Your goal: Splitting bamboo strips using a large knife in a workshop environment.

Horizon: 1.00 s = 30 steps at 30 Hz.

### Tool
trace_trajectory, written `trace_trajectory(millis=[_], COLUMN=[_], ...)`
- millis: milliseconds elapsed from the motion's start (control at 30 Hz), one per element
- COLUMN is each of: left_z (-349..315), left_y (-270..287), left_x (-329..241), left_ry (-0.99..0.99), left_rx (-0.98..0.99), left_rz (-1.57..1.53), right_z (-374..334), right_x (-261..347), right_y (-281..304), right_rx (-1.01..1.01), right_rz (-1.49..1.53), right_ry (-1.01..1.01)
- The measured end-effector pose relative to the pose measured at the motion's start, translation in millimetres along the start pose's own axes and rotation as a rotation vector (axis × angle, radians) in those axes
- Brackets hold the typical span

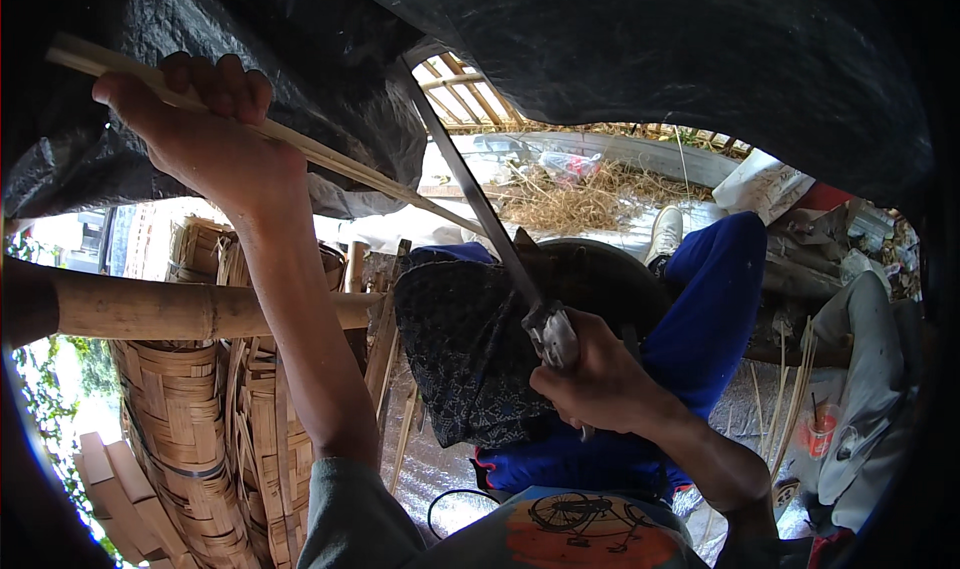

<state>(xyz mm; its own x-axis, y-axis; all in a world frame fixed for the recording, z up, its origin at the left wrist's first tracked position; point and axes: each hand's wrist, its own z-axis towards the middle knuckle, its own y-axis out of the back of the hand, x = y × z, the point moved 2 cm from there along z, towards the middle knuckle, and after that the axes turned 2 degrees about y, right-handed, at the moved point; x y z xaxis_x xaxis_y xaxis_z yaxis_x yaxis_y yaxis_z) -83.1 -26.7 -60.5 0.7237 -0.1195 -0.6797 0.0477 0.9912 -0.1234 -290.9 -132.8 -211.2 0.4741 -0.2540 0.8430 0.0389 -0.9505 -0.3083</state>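
Observation:
My left hand (225, 149) is raised at the upper left, its fingers wrapped round a long pale bamboo strip (350, 166), which may be more than one piece. The strip slants down to the right, and its lower end meets the blade of a long knife (462, 174). My right hand (610, 379) grips the knife's handle above my lap, with the blade pointing up and to the left. A dark patterned cloth (460, 359) covers my thigh, below the place where strip and blade cross.
Black plastic sheeting (680, 49) hangs overhead. A thick bamboo pole (200, 309) runs across the left, before rolled woven bamboo (180, 409). Dry shavings (580, 194) lie ahead. At right are another person's grey-clad leg (865, 369), a red cup (818, 431) and thin strips (790, 399).

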Motion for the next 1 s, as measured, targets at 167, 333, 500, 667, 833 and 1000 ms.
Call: trace_trajectory(millis=[167,333,500,667,833,1000], left_z=[-1,-4,0,-4,-2,-2], left_y=[-11,-18,-10,-22,-11,-27], left_x=[-3,-6,-5,-6,-8,-6], left_ry=[0.025,0.087,0.053,0.057,0.024,0.016], left_rx=[-0.022,0.022,-0.002,0.016,-0.001,-0.082], left_rz=[-0.031,-0.036,-0.071,-0.085,-0.026,0.000], right_z=[-13,0,-7,-1,-12,-8], right_x=[-2,-19,9,-14,13,-27], right_y=[-14,-9,7,-6,9,-13], right_rx=[-0.122,0.070,0.094,0.090,0.059,0.045], right_rz=[-0.005,0.138,0.197,0.208,0.124,0.278], right_ry=[0.286,-0.011,0.112,-0.028,0.107,0.100])
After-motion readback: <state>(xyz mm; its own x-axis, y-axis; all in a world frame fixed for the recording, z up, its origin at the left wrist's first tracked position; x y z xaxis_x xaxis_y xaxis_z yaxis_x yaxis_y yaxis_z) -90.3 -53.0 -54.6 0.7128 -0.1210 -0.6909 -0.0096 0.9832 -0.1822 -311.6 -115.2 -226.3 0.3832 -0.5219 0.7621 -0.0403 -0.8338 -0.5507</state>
